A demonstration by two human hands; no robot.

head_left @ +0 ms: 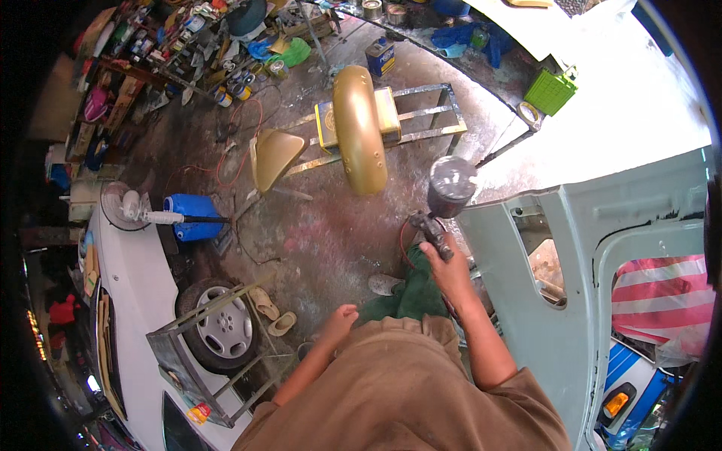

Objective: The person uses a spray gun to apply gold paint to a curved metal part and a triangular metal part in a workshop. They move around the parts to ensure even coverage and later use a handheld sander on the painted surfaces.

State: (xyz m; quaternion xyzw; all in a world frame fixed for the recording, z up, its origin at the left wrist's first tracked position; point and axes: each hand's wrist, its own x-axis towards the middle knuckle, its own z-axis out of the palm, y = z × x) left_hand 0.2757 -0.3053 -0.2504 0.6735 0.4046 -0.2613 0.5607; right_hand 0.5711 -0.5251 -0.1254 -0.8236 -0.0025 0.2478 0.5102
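Observation:
My right hand (449, 264) is wrapped round the handle of a spray gun (430, 229), which carries a grey paint cup (451, 183) on top. Loosely curled, my left hand (340, 322) hangs in front of my waist, with nothing seen in it. Ahead of me a gold-painted motorcycle mudguard (359, 128) rests upright against a yellow tin (327, 129) on a metal rack (429, 114). Left of it stands a gold triangular side panel (275, 158). The gun is apart from both gold pieces.
A grey-green vehicle body panel (519, 263) stands close at my right. At my left are a white car (139, 301), a wheel (226, 323), a metal frame (180, 361) and a blue jerrycan (194, 207). An orange hose (244, 165) lies on the floor; a green basket (551, 90) stands far right.

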